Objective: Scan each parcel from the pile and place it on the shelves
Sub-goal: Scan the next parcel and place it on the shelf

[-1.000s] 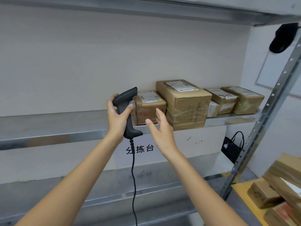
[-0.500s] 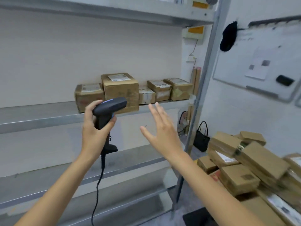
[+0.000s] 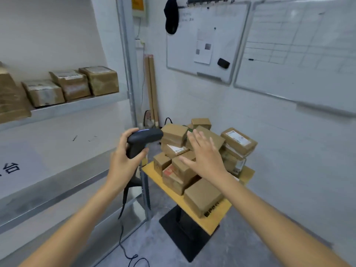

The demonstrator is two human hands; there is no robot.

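My left hand (image 3: 123, 160) grips a black corded barcode scanner (image 3: 143, 138) by its handle, its head pointing right toward the pile. A pile of brown cardboard parcels (image 3: 204, 157) is heaped on a small yellow table (image 3: 212, 226) at centre right. My right hand (image 3: 205, 157) hovers above the pile with fingers spread and straight, holding nothing. Several parcels (image 3: 71, 85) stand in a row on the metal shelf (image 3: 77, 107) at the upper left.
The shelf's upright post (image 3: 131, 74) stands between shelves and pile. Whiteboards (image 3: 206, 39) hang on the right wall, a black cap (image 3: 171, 16) beside them. The scanner cable (image 3: 123, 237) trails to the grey floor. A lower shelf board (image 3: 48, 191) runs at the left.
My view has swung right from the shelf to the parcel pile. My right hand has moved from the shelved parcels to above the pile. The left hand still holds the scanner.
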